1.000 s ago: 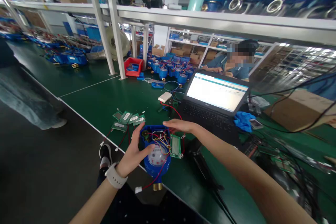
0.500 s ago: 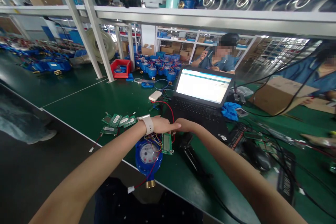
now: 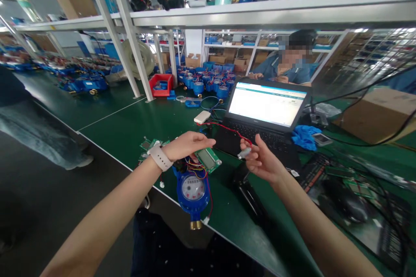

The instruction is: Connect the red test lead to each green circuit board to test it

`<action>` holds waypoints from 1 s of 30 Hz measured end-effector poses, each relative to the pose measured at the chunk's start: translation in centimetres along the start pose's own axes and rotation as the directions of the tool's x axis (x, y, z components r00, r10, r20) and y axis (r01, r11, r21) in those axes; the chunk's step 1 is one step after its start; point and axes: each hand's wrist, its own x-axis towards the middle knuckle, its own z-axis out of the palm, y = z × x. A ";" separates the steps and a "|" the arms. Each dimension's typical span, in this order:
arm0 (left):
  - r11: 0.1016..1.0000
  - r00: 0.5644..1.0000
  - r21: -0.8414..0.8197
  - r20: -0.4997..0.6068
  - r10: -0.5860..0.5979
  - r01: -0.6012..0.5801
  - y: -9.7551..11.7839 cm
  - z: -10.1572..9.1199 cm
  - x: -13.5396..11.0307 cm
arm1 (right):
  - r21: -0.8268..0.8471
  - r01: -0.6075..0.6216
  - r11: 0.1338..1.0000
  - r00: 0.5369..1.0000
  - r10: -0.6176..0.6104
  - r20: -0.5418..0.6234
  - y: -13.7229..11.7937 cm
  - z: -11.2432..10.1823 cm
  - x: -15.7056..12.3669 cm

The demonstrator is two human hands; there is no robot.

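Observation:
My left hand (image 3: 188,143), with a pale watch strap at the wrist, is closed on the upper left edge of a green circuit board (image 3: 208,160) with a grey display. Some of its fingers are hidden behind the board. Coloured wires run from the board to a blue water meter (image 3: 193,190), which lies dial up at the table edge with its brass end toward me. In my right hand (image 3: 261,160), a small grey plug with metal pins (image 3: 244,153) is pinched between thumb and fingers. Its red wire leads back to a white box (image 3: 202,117).
A laptop (image 3: 266,104) stands open behind my hands. Right of the meter lies a black handheld scanner (image 3: 250,194). More circuit boards (image 3: 146,143) are left of my wrist; a mouse (image 3: 344,201) and keyboard are at right. A co-worker (image 3: 292,65) sits across the table.
My hands were together above the board and have moved apart. The right hand has drawn back to the right with the pin plug, now visible. The board is tilted differently.

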 end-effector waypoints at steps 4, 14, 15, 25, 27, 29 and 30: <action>0.971 0.982 -0.234 -0.166 -0.086 0.046 -1.2 0.3 -2.3 | 0.082 0.057 0.995 0.991 -0.067 0.117 1.2 2.2 -1.9; 0.885 0.960 -0.461 -0.270 -0.068 -0.067 -3.3 2.8 -6.0 | -0.029 0.244 0.969 0.970 -0.244 0.023 4.0 4.9 -3.6; 0.896 0.952 -0.435 -0.301 -0.056 -0.086 -3.5 3.2 -6.2 | -0.063 0.269 0.961 0.963 -0.269 0.004 4.3 4.9 -3.8; 0.865 0.798 -0.416 -0.602 -0.032 -0.279 -5.0 7.2 -6.4 | -0.394 0.392 0.831 0.875 -0.469 -0.118 6.1 6.6 -4.7; 0.855 0.780 -0.437 -0.623 -0.062 -0.281 -5.0 7.5 -6.4 | -0.423 0.411 0.808 0.865 -0.492 -0.100 6.4 6.7 -4.7; 0.843 0.769 -0.461 -0.633 -0.094 -0.277 -4.9 7.8 -6.4 | -0.457 0.442 0.772 0.845 -0.529 -0.076 6.9 6.7 -4.6; 0.835 0.764 -0.474 -0.636 -0.106 -0.279 -4.8 7.9 -6.4 | -0.479 0.458 0.749 0.833 -0.550 -0.064 7.1 6.6 -4.6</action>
